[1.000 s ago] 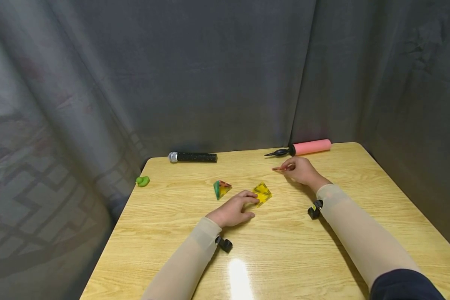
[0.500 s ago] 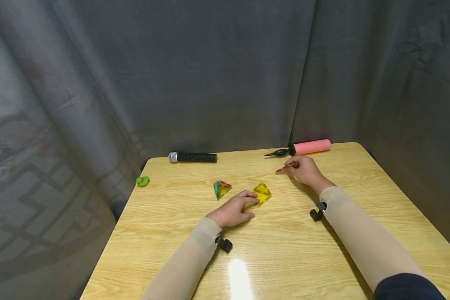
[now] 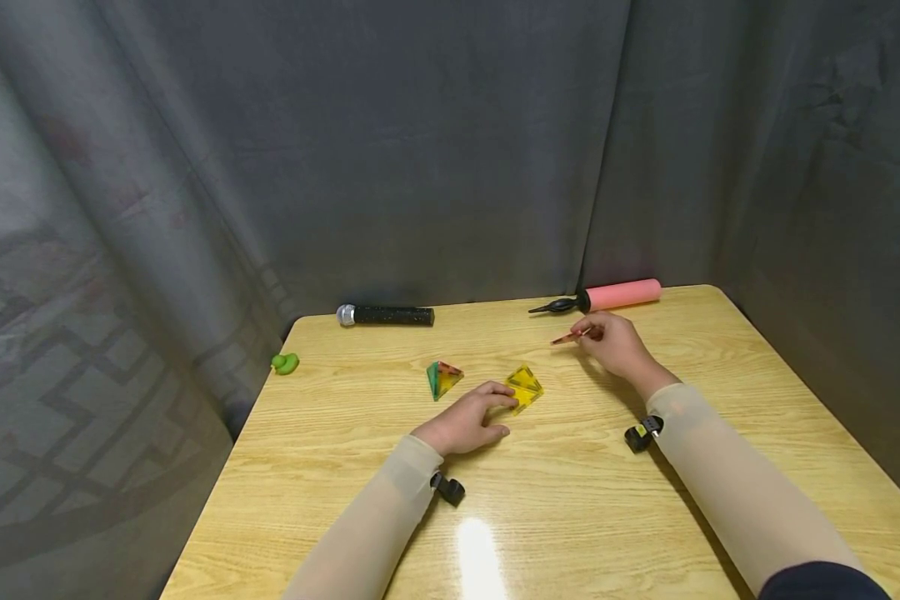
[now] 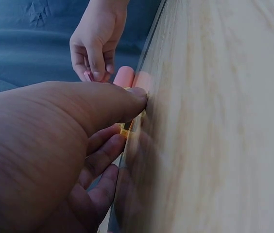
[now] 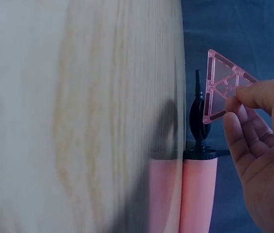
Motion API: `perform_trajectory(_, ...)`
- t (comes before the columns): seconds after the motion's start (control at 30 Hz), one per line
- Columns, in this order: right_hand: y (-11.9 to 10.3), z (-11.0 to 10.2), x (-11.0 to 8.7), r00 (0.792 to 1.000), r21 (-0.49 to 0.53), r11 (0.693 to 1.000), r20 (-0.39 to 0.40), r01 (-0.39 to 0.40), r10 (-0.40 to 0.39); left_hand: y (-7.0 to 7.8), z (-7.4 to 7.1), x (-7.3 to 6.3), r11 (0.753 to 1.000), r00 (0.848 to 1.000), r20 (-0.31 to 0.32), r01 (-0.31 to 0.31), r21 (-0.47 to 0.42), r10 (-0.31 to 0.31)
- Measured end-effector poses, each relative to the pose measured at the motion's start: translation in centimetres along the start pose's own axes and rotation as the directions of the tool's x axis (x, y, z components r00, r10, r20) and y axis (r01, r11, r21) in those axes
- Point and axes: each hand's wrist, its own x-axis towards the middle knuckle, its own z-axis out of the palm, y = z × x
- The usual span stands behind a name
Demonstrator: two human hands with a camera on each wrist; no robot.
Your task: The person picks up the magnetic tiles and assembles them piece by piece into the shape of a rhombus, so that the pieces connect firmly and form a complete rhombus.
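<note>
My right hand [image 3: 617,346] pinches a translucent pink triangular magnetic tile [image 5: 219,90] between thumb and fingers, above the table. My left hand [image 3: 467,419] rests low on the table, fingertips on the near part of two yellow triangular magnetic tiles [image 3: 526,379] that lie flat, edge to edge. In the left wrist view the thumb and fingers of the left hand [image 4: 78,131] partly cover the yellow piece. Left of these stands a small pyramid of magnetic tiles [image 3: 444,380] with green, red and yellow faces.
A pink balloon pump [image 3: 621,294] with a black nozzle lies at the back edge, just beyond my right hand. A black toy microphone [image 3: 390,315] lies at the back left. A green toy [image 3: 286,363] sits at the left edge of the wooden table [image 3: 570,500].
My right hand has shifted slightly to the right with the pink magnetic tile, whose tilt has changed a little. The left hand and the yellow tiles have stayed in place.
</note>
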Motion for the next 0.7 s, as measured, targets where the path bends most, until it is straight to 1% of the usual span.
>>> perform_trajectory(0.1, -0.2, -0.1, -0.3, 1.000, -0.001, 1.000, -0.015, 0.010, -0.010, 0.0, 0.0, 0.0, 1.000, 1.000, 0.000, 0.001, 0.000, -0.001)
perform_trajectory(0.3, -0.7, -0.2, -1.1, 1.000, 0.010, 1.000, -0.022, 0.012, -0.012, -0.1, 0.1, 0.0, 1.000, 1.000, -0.003, 0.002, -0.004, -0.002)
perform_trajectory(0.5, -1.4, -0.4, -2.0, 0.999, 0.019, 0.999, -0.032, 0.037, -0.036, -0.1, 0.1, 0.1, 1.000, 1.000, 0.000, 0.005, 0.006, -0.005)
perform_trajectory(0.7, -2.1, -0.2, -2.6, 0.999, 0.031, 0.999, -0.041, 0.029, -0.028, -0.1, 0.0, 0.1, 1.000, 1.000, 0.001, 0.003, 0.006, -0.003)
